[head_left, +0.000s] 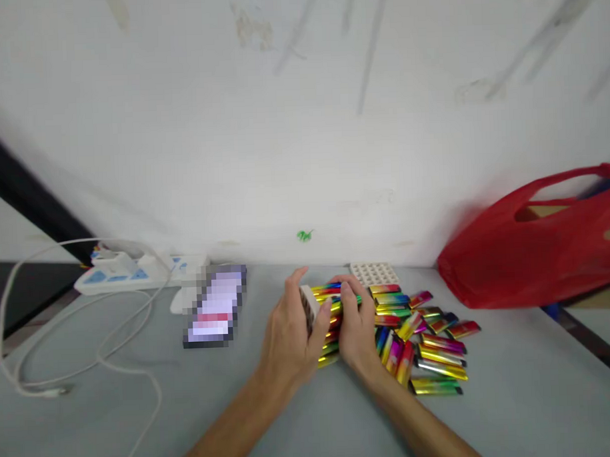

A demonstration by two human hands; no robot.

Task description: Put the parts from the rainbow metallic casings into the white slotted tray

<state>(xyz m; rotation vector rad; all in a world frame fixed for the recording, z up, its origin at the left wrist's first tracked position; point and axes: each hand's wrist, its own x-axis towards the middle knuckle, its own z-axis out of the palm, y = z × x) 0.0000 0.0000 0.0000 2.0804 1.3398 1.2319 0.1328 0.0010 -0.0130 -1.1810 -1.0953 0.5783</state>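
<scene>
A white, rubbery cable (50, 393) looped across the smooth grey table (312, 435) to the left of the phone (215, 311). One long white plastic power strip (99, 279) with blue patches stood left of the phone and behind it. The phone itself was a single flat slab with a dark edge, its screen blurred.

Just right of the phone, the left hand (291, 325) was closed around one pale, stiff tray (309, 307), seen edge-on. Shiny, metallic-looking sticks, apparently lighters, made a bundle (331, 335) against it, and the right hand (357, 326) was cupped tightly on that bundle from the other side; its number was hidden by the fingers.

Farther right of the phone lay loose lighters (442, 368), slim, glossy and many-coloured, more than fifteen but overlapping too much for an exact count. One pitted white grid (374, 273) rested behind them. Farthest right of the phone sagged one soft red bag (516, 248) with a looped handle.
</scene>
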